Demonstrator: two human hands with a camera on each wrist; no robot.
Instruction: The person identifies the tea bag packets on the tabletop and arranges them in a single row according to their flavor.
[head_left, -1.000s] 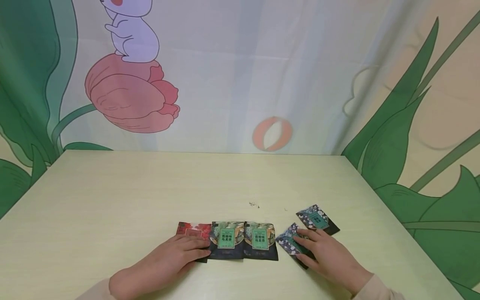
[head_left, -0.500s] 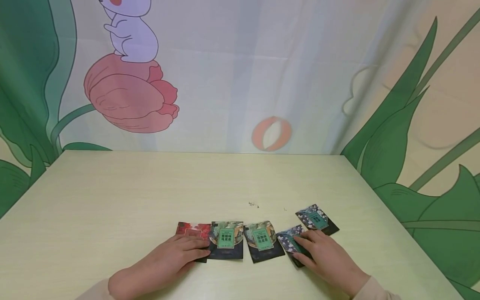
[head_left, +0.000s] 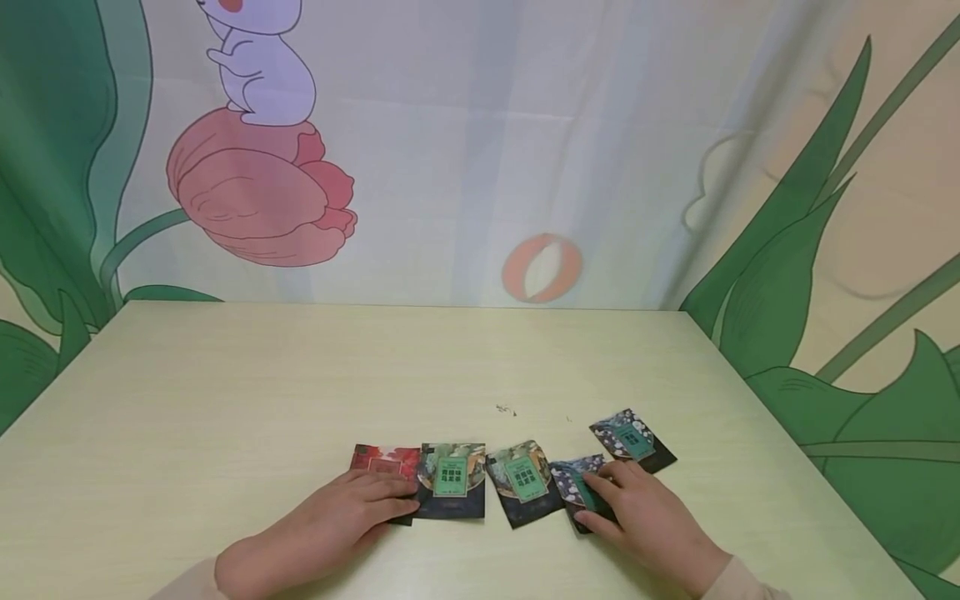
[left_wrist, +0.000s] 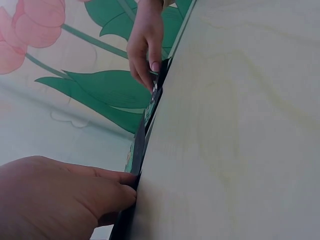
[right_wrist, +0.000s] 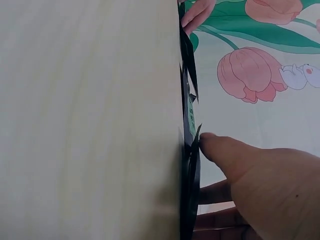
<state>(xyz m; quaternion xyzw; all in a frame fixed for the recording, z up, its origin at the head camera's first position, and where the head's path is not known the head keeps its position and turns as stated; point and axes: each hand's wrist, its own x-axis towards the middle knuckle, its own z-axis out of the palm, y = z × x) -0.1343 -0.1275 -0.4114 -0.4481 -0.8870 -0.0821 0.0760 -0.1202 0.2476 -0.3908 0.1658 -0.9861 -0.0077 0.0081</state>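
Several flat tea sachets lie in a row near the front of the table in the head view. My left hand (head_left: 360, 512) rests on the red sachet (head_left: 393, 458) at the left end, covering its lower part. Beside it lies a green-and-black sachet (head_left: 452, 482), set straight. A second green-and-black sachet (head_left: 525, 485) is turned at an angle, its right edge meeting a blue floral sachet (head_left: 573, 479). My right hand (head_left: 637, 512) presses on that blue sachet with thumb and fingertips. In the right wrist view the thumb (right_wrist: 215, 147) touches its edge.
Another blue floral sachet (head_left: 633, 439) lies tilted just beyond the right fingers. Small dark marks (head_left: 506, 410) show on the pale table (head_left: 300, 367). A printed curtain (head_left: 420, 167) hangs behind the table's far edge.
The right hand and its blue sachet have shifted slightly left, with the sachet turning. The right green sachet has swung from straight to tilted, opening a gap in the row. The left hand stays put.
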